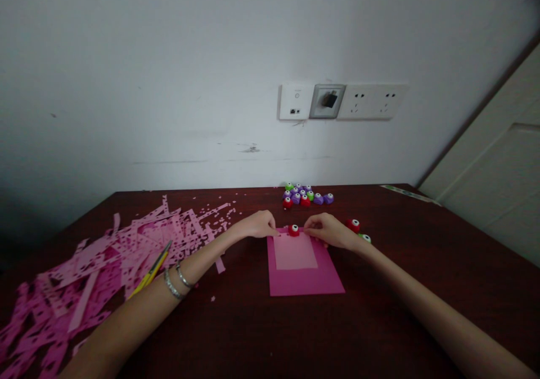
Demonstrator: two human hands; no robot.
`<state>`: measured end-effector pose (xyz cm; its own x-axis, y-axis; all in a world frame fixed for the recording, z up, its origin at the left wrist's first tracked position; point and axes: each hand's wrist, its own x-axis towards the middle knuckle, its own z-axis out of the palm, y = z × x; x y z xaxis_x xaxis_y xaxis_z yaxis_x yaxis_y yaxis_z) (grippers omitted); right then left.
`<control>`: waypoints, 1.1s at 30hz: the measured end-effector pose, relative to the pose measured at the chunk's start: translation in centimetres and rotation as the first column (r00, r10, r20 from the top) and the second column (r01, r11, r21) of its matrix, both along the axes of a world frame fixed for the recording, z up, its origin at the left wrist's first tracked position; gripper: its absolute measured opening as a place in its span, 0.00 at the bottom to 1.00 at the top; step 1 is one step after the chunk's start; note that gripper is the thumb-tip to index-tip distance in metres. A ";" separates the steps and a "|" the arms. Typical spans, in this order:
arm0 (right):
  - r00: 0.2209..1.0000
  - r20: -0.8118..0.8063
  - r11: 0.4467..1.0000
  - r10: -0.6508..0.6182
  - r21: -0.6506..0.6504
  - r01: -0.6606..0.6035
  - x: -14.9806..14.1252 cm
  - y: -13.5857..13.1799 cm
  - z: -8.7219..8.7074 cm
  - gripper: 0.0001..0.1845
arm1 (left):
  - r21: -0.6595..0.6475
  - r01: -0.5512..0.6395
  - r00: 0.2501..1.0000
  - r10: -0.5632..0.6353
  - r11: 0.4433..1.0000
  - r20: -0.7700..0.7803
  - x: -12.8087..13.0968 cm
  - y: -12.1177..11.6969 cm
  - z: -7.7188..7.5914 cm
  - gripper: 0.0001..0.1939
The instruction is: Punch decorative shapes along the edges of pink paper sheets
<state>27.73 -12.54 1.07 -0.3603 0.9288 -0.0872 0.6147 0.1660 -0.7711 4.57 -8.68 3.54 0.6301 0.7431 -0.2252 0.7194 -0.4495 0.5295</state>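
Observation:
A magenta sheet of paper (pixel 304 280) lies on the dark wooden table (pixel 379 323), with a smaller pale pink sheet (pixel 294 252) on top of it. A red craft punch (pixel 293 230) sits on the far edge of the sheets. My left hand (pixel 258 225) is closed in a pinch on the far left corner of the paper. On the other side of the punch, my right hand (pixel 328 230) is curled with its fingertips against the punch and the paper's far edge. Two bracelets (pixel 177 280) ring my left wrist.
A cluster of purple, green and red punches (pixel 306 195) stands near the wall. Another red punch (pixel 353 225) and a green one (pixel 365 238) sit by my right wrist. Pink paper scraps (pixel 101 266) and a yellow-handled tool (pixel 152 269) cover the left side. Wall sockets (pixel 341 102) are above.

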 end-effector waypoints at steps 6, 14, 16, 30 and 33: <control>1.000 -0.004 0.999 -0.023 0.029 0.023 -0.1 0.1 -0.1 0.12 | 0.036 0.012 1.000 -0.013 0.999 0.009 0.0 0.0 -0.1 0.14; 0.999 0.011 0.997 -0.053 0.055 0.052 -0.2 0.0 0.0 0.11 | 0.038 0.001 1.000 -0.001 0.999 0.002 0.1 0.0 0.0 0.14; 0.998 0.013 0.997 -0.056 0.063 0.055 -0.2 0.0 0.0 0.11 | 0.039 0.004 1.000 -0.005 0.999 0.009 0.1 0.0 0.0 0.14; 0.983 0.037 0.970 -0.180 0.172 0.171 0.2 0.0 1.7 0.18 | 0.174 -0.115 0.993 0.113 0.978 0.022 -0.4 0.6 1.2 0.20; 0.991 0.047 0.991 -0.127 0.053 0.124 -0.1 0.2 2.6 0.23 | 0.216 -0.142 0.989 0.131 0.966 0.062 -0.1 0.6 2.1 0.22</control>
